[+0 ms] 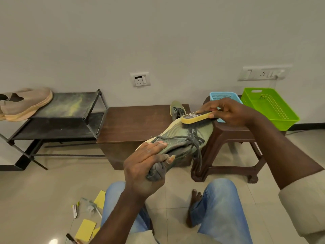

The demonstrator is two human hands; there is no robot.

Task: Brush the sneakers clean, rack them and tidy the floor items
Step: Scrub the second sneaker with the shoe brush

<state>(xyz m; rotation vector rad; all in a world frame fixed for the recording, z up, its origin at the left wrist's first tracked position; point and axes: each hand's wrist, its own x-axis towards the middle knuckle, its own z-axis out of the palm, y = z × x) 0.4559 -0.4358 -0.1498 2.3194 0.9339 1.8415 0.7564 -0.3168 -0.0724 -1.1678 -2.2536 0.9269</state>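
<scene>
While a black rack (70, 106) bearing tan shoes (26, 103) stands at the wall on the left, the brown bench (133, 124) beside it carries a second sneaker (177, 108). In front of the bench, the left hand (146, 164) grips the green sneaker (179, 138) by its heel end. The right hand (228, 111) is curled round a yellow brush (195, 117), bristles on the sneaker's front. Yellow sheets (86, 229) lie on the floor.

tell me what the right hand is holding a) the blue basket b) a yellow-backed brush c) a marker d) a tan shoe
b: the right hand grips the yellow-backed brush, its bristles on the green sneaker that the left hand holds.
</scene>
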